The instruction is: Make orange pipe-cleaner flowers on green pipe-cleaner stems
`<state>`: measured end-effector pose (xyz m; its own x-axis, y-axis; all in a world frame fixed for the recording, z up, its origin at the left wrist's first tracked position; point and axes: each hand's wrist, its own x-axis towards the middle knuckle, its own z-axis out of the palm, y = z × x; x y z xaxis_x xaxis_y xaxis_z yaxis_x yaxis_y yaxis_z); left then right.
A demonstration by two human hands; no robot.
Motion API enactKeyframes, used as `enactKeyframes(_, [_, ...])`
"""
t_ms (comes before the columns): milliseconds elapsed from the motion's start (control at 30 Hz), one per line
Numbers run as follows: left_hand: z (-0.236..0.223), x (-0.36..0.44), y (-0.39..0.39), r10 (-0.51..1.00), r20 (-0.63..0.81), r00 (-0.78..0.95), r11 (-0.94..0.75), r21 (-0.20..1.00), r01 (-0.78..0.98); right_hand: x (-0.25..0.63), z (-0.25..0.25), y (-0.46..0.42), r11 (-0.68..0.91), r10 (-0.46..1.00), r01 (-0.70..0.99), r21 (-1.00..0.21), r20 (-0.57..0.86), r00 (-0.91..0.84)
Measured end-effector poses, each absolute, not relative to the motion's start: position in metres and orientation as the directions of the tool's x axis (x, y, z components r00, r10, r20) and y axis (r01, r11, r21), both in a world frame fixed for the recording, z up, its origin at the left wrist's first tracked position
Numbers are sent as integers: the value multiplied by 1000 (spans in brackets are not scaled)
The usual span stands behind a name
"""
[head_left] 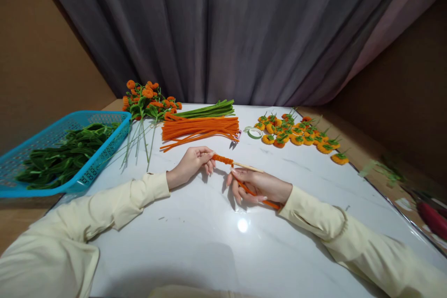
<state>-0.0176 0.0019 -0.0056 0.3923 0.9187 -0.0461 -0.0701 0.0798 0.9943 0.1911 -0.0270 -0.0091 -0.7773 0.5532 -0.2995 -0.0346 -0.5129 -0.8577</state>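
Fuzzy orange chenille stem, wound in close, even turns into a narrow coil about a slender, pale wooden stick, with the unwound length trailing from the coil's right end diagonally toward the lower right, partly hidden. Both raised above the white tabletop near its middle, the stick nearly level, dipping slightly rightward, bare beyond the coil; left end of the coil concealed.
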Motion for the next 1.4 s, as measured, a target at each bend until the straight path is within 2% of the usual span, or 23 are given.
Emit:
enactKeyframes(133, [-6, -18, -5, 920, 154, 361, -211, 970, 124, 191, -8, -26, -537, 532, -16, -843, -324, -782])
enactKeyframes(300, [-8, -21, -3, 903, 184, 388, -294, 924, 246, 192, -8, -23, -536, 505, 6, -844, -327, -799])
enactKeyframes(500, [-4, -33, 15, 806, -65, 588, -134, 948, 289, 196, -9, -20, -586, 412, 40, -809, -341, -845])
enactKeyframes(700, [-2, -38, 20, 747, -103, 656, -114, 954, 279, 202, -13, -19, -648, 346, 22, -762, -319, -882])
enactKeyframes(900, [4, -41, 22, 704, -214, 678, 36, 963, 267, 205, -14, -22, -656, 305, -7, -755, -256, -917])
enactKeyframes(1033, [4, -43, 26, 574, -274, 771, 132, 961, 243, 205, -11, -24, -625, 339, -24, -781, -243, -909])
enactKeyframes(1133, [0, -43, 28, 530, -279, 801, 231, 956, 180, 203, -10, -24, -592, 415, -50, -805, -251, -875])
enactKeyframes(1267, [-5, -41, 32, 588, -274, 761, 338, 938, 77, 199, -10, -25, -528, 543, -91, -845, -253, -801])
enactKeyframes(1400, [-9, -39, 35, 667, -247, 703, 351, 936, -4, 197, -9, -26, -457, 574, -62, -887, -241, -782])
